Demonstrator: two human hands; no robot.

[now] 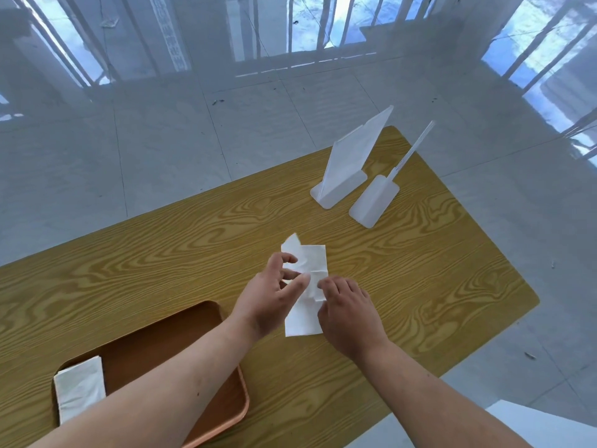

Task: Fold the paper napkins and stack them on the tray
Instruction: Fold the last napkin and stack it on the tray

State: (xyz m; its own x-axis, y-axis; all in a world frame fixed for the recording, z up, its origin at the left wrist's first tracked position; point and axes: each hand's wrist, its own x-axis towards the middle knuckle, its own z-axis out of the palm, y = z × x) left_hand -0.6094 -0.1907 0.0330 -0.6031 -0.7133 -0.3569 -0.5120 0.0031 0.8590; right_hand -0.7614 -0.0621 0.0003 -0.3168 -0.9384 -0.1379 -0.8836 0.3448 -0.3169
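Observation:
A white paper napkin (310, 263) lies partly folded on the wooden table (161, 253), a long strip with a creased upper end. My left hand (271, 295) pinches its left edge near the middle, thumb and fingers closed on the paper. My right hand (347, 313) presses fingertips down on its right edge. An orange-brown tray (181, 328) sits at the near left, partly under my left forearm. A folded napkin (79, 388) rests in the tray's left end.
Two white plastic stands are at the far right of the table: one (347, 169) holding upright napkins, another (374, 200) with a thin upright plate. The table's right and far edges drop to a glossy tiled floor. A white object corner (542, 421) shows at bottom right.

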